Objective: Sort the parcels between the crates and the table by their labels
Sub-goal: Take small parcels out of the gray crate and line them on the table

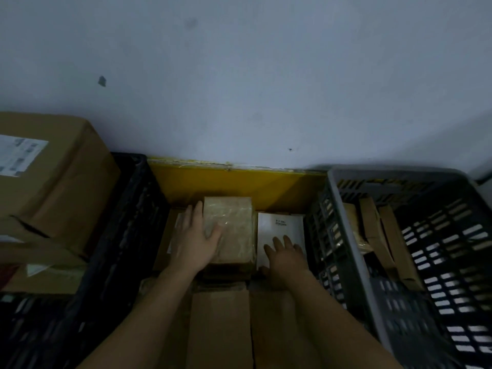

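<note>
Brown cardboard parcels [221, 326] lie flat nearest the viewer, below the tape-wrapped parcel [231, 227], which serves as the reference point. Both forearms reach over them. Left hand [197, 238]: fingers straight and spread, palm lying against the left edge and top of the tape-wrapped parcel, thumb resting on its upper face; nothing is enclosed in a grip. Right hand [286, 257]: fingers extended and slightly apart, resting flat on a white parcel [281, 230] that sits just right of the tape-wrapped parcel, touching or nearly touching it; small print on the white face is too blurred to read. Left of the tape-wrapped parcel, a black crate [125, 235] carries a large cardboard box [61, 182] bearing a white label [18, 155], text illegible. Right of the white parcel stands a grey crate [354, 235] holding several brown parcels [380, 235] propped on edge. Beyond the tape-wrapped parcel runs a yellow panel [237, 182], and behind that a pale wall [239, 75] with scattered dark marks.
</note>
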`<state>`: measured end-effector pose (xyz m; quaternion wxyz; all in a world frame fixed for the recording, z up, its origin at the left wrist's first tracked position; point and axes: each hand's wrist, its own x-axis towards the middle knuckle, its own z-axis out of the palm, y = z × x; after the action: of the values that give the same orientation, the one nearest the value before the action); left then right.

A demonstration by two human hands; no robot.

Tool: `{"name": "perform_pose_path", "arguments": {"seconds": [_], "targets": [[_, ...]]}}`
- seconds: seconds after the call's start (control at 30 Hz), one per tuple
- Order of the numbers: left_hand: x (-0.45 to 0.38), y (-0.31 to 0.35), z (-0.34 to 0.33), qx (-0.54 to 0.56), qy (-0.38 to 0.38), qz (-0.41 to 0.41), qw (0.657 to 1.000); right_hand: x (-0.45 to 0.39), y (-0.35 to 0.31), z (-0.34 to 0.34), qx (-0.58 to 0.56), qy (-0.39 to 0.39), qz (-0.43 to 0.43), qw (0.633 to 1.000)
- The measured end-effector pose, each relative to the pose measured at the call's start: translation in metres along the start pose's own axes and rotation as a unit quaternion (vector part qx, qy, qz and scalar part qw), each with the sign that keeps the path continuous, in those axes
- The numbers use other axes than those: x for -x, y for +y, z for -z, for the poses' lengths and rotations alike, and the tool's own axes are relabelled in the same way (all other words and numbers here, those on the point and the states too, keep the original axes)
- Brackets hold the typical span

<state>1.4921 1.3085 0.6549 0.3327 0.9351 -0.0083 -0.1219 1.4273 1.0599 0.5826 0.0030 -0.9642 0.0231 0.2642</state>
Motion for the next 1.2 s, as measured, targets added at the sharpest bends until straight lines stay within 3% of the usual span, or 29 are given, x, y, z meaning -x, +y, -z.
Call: {"name": "perform_pose_path", "arguments": {"seconds": [0.1,0.23,0.43,0.6,0.77,0.97,1.2], "targets": [[0.001,0.013,0.009,-0.134,0.035,-0.079,0.987,0.014,-0.001,0.03,0.016,0.05,-0.012,0.999],[0.009,0.049,0.021,-0.209,0.058,-0.134,0.967,0.046,0.003,0.075,0.033,0.119,-0.024,0.992],[0.03,0.115,0.017,-0.208,0.078,-0.211,0.952,0.116,0.033,0.13,0.02,0.279,-0.079,0.957],[0.058,0.162,-0.005,-0.18,0.052,-0.262,0.947,0.159,0.102,0.115,-0.022,0.356,-0.146,0.923],[0.084,0.209,-0.036,-0.165,0.03,-0.3,0.939,0.183,0.192,0.052,-0.048,0.319,-0.238,0.916],[0.099,0.265,-0.095,-0.163,0.025,-0.322,0.932,0.184,0.286,-0.007,-0.067,0.164,-0.245,0.953],[0.098,0.294,-0.168,-0.147,-0.089,-0.185,0.968,0.151,0.316,-0.026,-0.056,0.08,-0.157,0.983]]}}
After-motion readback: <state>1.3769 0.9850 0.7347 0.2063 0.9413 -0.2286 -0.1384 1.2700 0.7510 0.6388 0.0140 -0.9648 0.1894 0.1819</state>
